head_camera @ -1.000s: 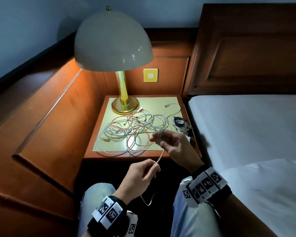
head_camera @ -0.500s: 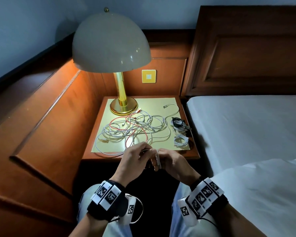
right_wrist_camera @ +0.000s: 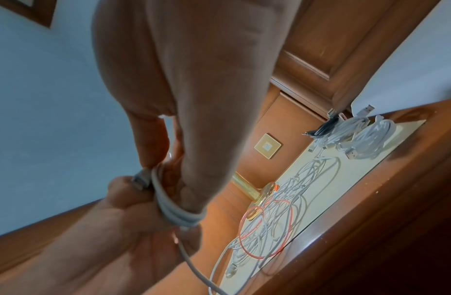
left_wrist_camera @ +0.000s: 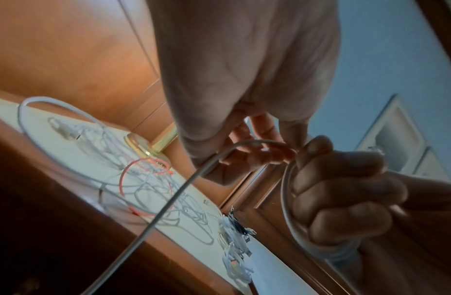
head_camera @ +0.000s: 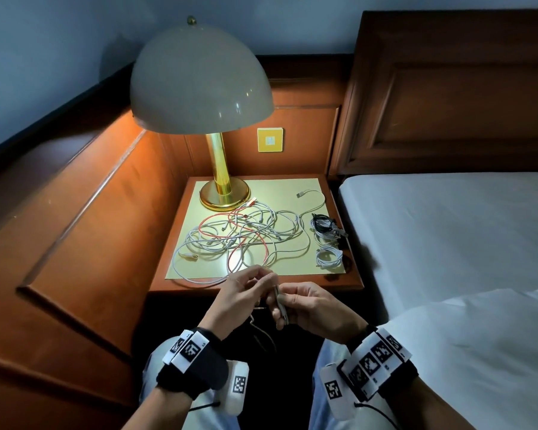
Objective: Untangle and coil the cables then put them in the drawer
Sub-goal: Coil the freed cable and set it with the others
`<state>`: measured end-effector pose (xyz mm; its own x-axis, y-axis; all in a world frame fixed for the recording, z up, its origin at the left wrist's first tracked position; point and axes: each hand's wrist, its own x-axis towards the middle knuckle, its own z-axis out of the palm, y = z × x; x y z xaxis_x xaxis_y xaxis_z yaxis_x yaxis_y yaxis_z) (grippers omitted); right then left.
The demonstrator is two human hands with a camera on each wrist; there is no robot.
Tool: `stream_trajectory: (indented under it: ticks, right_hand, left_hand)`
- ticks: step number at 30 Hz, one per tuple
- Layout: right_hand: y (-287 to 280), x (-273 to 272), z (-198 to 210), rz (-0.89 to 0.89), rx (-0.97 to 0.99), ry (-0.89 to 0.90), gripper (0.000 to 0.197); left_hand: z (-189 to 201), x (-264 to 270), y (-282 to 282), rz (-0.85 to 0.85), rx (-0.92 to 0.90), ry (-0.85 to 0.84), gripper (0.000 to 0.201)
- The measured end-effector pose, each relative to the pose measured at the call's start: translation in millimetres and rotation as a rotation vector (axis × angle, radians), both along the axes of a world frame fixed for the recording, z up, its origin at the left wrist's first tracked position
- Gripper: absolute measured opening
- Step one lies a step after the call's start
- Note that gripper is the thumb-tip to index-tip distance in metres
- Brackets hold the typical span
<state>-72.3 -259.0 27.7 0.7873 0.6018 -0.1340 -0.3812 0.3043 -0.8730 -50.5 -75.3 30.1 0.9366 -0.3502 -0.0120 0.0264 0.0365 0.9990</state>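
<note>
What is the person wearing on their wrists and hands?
Both hands are bare. The left wrist and right wrist each carry a black strap with white blocks printed with black square markers, a white camera pod and a thin black cable. No sleeves show.

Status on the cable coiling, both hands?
Right hand grips the white cable coil. Left hand pinches its free strand. Tangle still on nightstand; three coiled bundles beside it. Drawer not in view.

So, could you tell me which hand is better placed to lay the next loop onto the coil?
Left, probably: the left hand pinches the free strand, while the right hand grips the coil.
</note>
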Motion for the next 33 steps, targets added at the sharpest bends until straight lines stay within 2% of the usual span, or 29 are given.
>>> stream_trajectory:
  ticks: [4,9,11,14,17,22,25,27,29,31,33]
  right_hand:
    - [2,-3,1,0.035,0.080,-0.010,0.021]
    - [6,-4,8,0.059,0.183,0.002,0.020]
    - [7,-3,8,0.026,0.219,0.001,0.023]
    - [7,2,15,-0.062,0.249,-0.045,0.021]
    - [3,9,24,-0.210,0.168,-0.163,0.018]
    - [-3,26,23,-0.504,-0.414,-0.611,0.012]
    - [-10,31,17,-0.490,-0.708,-0.782,0.010]
    - [-12,30,10,-0.407,-0.781,-0.763,0.005]
    - [-12,28,3,-0.322,-0.777,-0.676,0.010]
    - [-9,23,-3,-0.231,-0.675,-0.540,0.015]
    - [-4,18,-7,-0.184,-0.489,-0.376,0.018]
  left_hand:
    - [-3,-9,-9,0.013,-0.237,0.195,0.028]
    - [-4,-13,-13,-0.017,-0.342,0.334,0.031]
    - [-15,-13,-12,-0.020,-0.344,0.327,0.047]
    - [-29,-17,-9,0.001,-0.226,0.269,0.058]
    - [-29,-25,-13,-0.002,-0.095,0.215,0.039]
    - [-21,-34,-7,0.000,0.207,-0.011,0.026]
    - [-11,-31,0,0.098,0.362,-0.182,0.019]
    - [-1,-29,2,0.162,0.407,-0.281,0.015]
    - [7,-25,2,0.192,0.430,-0.370,0.011]
    - [9,-20,3,0.211,0.447,-0.453,0.011]
    - [10,-14,4,0.211,0.444,-0.489,0.014]
